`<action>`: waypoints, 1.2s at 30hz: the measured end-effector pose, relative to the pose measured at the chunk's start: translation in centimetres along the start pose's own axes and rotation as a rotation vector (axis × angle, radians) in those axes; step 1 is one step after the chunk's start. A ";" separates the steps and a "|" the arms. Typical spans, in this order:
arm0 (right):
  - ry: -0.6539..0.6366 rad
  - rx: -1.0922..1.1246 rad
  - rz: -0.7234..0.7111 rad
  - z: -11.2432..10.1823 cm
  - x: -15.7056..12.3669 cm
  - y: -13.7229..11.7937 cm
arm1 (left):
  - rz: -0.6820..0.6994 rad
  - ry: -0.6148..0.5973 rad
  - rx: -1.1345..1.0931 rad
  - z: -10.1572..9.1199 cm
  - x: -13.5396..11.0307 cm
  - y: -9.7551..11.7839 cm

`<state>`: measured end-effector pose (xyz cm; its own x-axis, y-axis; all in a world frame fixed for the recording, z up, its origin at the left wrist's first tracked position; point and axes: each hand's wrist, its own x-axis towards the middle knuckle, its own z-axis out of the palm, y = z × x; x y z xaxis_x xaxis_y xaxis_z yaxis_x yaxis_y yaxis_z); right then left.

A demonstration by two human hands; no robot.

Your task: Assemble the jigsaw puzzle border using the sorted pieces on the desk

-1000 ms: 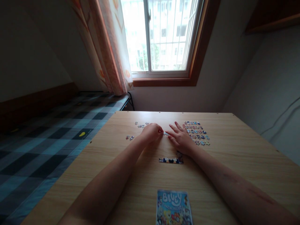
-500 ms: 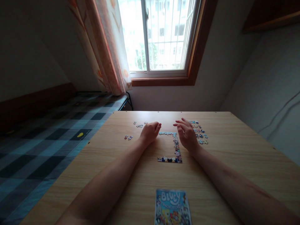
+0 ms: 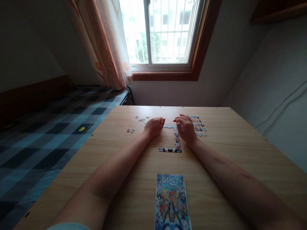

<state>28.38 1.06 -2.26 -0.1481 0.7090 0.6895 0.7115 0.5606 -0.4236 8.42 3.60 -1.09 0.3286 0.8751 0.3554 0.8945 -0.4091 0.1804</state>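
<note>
A partly joined jigsaw puzzle border [image 3: 177, 140] lies on the table, with a top strip, a right side and a bottom strip. At the left end of its top strip rests my left hand [image 3: 154, 126], fingers curled closed; whatever is in them is hidden. My right hand [image 3: 185, 128] is just right of the border's upper right corner, its fingers stretched out to the left and apart, with nothing visible in them. Loose puzzle pieces [image 3: 200, 129] lie in rows beyond the right hand. Several more pieces [image 3: 141, 120] are scattered left of my left hand.
A picture sheet marked "Bluey" [image 3: 170, 201] lies on the wooden table [image 3: 134, 185] between my forearms. To the left is a bed with a checked cover [image 3: 59, 134]. A window [image 3: 170, 38] with a curtain [image 3: 105, 48] is beyond the table.
The view has tipped downward, showing more of the picture sheet. My right hand has shifted slightly left, its fingers closer to the border's top strip. My left hand stays about where it was.
</note>
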 end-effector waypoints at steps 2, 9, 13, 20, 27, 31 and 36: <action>-0.035 -0.047 -0.021 0.0 -0.1 0.0 | 0.004 -0.022 0.021 0.0 0.1 0.2; -0.157 -0.130 -0.110 0.4 -0.2 -0.2 | -0.038 -0.039 0.052 -0.1 0.0 0.6; -0.179 -0.150 -0.106 0.5 -0.2 -0.2 | -0.053 -0.038 0.039 -0.2 -0.4 0.9; -0.199 -0.167 -0.084 0.5 0.0 -0.2 | -0.081 -0.006 -0.107 -0.4 -2.5 1.5; -0.144 -0.118 -0.074 0.6 -0.1 -0.2 | -0.196 0.076 -0.312 -1.0 -4.2 0.8; -0.116 -0.088 -0.050 0.7 -0.2 -0.1 | -0.143 0.061 -0.313 -1.2 -4.7 0.9; -0.118 -0.013 -0.049 0.6 0.1 0.0 | -0.045 -0.009 -0.269 -1.6 -5.3 1.0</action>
<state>27.97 1.43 -2.60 -0.2623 0.7264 0.6352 0.7100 0.5911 -0.3828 7.13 -1.87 -1.29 0.2941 0.8958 0.3332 0.7961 -0.4225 0.4332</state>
